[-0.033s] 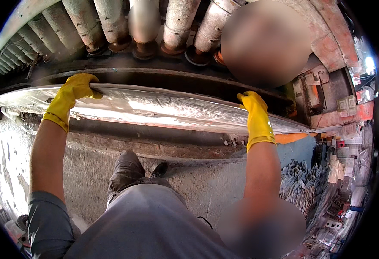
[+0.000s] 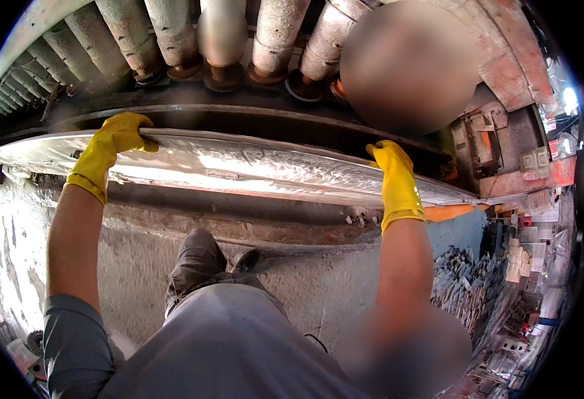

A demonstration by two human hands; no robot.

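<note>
A long, thin slab with a wet, glossy, pale face stands on edge across the view; it looks like stone. In a yellow rubber glove, my left hand is hooked over its upper edge towards the left, thumb on the near face and fingers over the back. My right hand, gloved the same, grips that edge further right, its fingertips curled over the top. Both arms reach forward, well apart. What the fingers touch behind the slab is hidden.
Behind the slab runs a dark metal trough below a row of thick, dirty rollers. A rusty frame closes the right end. A low ledge lies by my feet. Stacked offcut strips stand at the right.
</note>
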